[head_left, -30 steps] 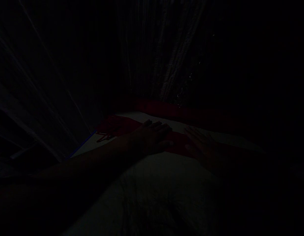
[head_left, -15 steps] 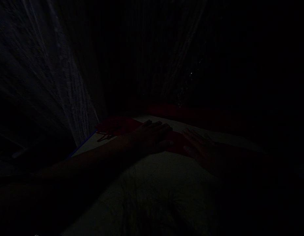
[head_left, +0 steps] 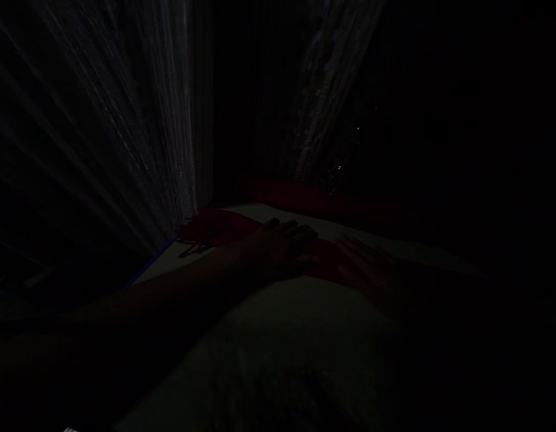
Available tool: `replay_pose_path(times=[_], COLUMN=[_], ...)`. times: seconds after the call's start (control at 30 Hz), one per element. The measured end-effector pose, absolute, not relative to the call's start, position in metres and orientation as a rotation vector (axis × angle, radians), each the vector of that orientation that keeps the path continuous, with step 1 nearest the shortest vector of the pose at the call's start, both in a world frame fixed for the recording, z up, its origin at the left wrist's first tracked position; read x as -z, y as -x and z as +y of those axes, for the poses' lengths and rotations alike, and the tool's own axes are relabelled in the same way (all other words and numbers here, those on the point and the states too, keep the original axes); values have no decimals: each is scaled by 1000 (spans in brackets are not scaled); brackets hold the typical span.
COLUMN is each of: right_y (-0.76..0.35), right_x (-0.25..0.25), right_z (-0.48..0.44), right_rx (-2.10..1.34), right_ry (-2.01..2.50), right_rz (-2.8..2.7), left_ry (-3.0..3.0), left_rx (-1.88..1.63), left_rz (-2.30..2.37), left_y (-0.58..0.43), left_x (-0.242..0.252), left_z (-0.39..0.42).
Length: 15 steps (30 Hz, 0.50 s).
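The picture is very dark. A strip of red cloth [head_left: 327, 258], with loose fringe-like strands at its left end, lies across a pale flat surface [head_left: 296, 306]. My left hand [head_left: 280, 246] rests palm down on the cloth, fingers stretched out and holding nothing. To its right, my right hand [head_left: 368, 264] also lies flat on or just over the cloth, its fingers extended. A narrow gap with red cloth showing separates the two hands. Most of the right forearm is lost in shadow.
Pale hanging strands [head_left: 179, 132] like a string curtain come down at the left. More strands with small glints [head_left: 318, 108] hang at the back. A blue edge [head_left: 152, 262] borders the surface on the left, and a dark red band [head_left: 287, 195] runs behind it.
The hanging strands at left and back have shifted and look somewhat brighter. Both hands and the red cloth stay almost where they were.
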State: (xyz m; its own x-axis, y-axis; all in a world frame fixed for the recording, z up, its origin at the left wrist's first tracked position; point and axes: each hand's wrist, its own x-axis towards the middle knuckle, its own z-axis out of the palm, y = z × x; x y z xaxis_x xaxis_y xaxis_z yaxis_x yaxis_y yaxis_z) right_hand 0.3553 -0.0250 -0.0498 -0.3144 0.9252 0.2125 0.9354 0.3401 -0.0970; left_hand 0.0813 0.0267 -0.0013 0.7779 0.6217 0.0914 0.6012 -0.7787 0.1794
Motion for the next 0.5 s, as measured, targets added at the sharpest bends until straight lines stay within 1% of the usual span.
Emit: replay_pose_path(times=[0.33, 0.5], right_y=[-352, -347], right_x=[46, 36], right_z=[-27, -27], right_rx=[78, 188], right_ry=[1635, 1600], right_rz=[-2359, -2297], left_ry=[-2831, -2809], left_rx=[-222, -157], left_rz=[992, 988], left_y=[-82, -83], left_x=[3, -2], left_z=[27, 25])
